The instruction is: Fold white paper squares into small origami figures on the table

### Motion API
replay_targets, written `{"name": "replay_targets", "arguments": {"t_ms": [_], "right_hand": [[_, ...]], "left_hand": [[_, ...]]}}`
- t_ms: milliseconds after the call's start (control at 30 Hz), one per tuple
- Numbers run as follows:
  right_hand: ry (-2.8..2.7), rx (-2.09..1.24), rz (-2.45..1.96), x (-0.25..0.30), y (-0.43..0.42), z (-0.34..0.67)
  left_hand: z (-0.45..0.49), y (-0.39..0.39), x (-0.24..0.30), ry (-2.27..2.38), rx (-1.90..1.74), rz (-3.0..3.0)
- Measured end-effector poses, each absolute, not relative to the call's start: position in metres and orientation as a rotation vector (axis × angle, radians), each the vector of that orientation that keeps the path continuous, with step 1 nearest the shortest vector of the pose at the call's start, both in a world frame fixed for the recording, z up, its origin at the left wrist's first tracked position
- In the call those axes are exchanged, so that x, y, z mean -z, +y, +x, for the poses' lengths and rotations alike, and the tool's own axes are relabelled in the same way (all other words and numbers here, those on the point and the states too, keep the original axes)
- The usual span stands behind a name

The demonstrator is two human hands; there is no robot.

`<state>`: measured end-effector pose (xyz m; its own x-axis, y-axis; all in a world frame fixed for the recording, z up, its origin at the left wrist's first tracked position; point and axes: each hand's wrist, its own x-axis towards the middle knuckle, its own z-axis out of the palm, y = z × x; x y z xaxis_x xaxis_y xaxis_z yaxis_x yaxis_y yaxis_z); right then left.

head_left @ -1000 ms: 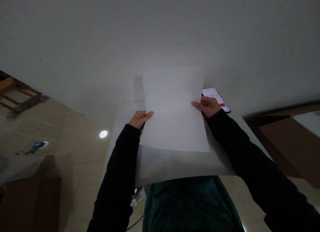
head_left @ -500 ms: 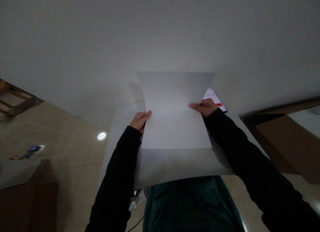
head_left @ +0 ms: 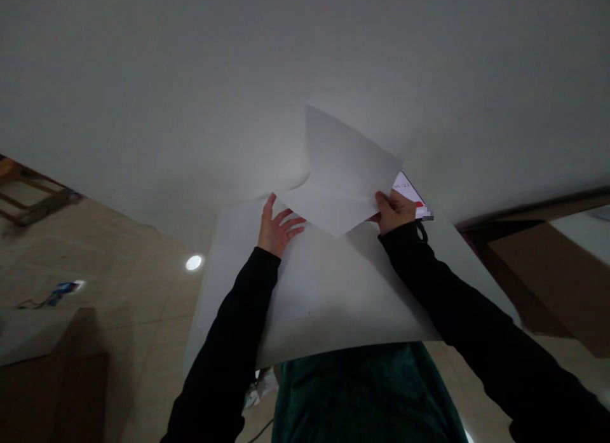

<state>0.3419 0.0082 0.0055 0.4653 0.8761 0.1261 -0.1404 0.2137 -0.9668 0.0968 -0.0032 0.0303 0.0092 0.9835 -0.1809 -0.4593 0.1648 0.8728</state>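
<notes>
Since the left hand [head_left: 279, 227] has come off the white sheet of paper [head_left: 340, 176], the paper no longer spans two hands and hangs from the right hand [head_left: 393, 212] alone; in the head view it sits askew, one corner pointing down toward the chest, its far part curling up, and its longer edges seem to run from upper left down to the right, though the bend makes that hard to judge; the paper lies above a larger pale sheet [head_left: 324, 290], toward that sheet's far edge; the left hand is wide open, fingers spread and holding nothing, just beside the paper's left corner, and I cannot tell whether its palm touches the larger sheet; the right hand is closed, thumb and fingers pinching the paper's right side; just past that hand a printed white card [head_left: 406, 190] with a red mark pokes out; black sleeves [head_left: 223, 347] cover both forearms, a dark teal top [head_left: 362, 392] shows below the larger sheet, and tiled floor [head_left: 143, 290] spreads at lower left.
</notes>
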Motion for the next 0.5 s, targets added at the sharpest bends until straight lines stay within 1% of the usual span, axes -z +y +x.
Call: {"name": "replay_targets", "arguments": {"t_ms": [133,300,367,500], "right_hand": [[-1.064,-0.676,-1.160,-0.011,-0.006,0.335],[-1.606,-0.300,-0.966,-0.021,-0.024,0.332],[-1.754,-0.270,-0.931,-0.022,-0.028,0.332],[-1.917,-0.280,-0.908,-0.019,-0.032,0.328]], "left_hand": [[0.110,-0.010,-0.027,0.956,-1.251,0.843],[0.113,-0.017,-0.036,0.899,-1.222,0.892],[0.114,-0.017,-0.038,0.901,-1.276,0.927],[0.112,-0.011,-0.030,1.035,-1.515,0.959]]}}
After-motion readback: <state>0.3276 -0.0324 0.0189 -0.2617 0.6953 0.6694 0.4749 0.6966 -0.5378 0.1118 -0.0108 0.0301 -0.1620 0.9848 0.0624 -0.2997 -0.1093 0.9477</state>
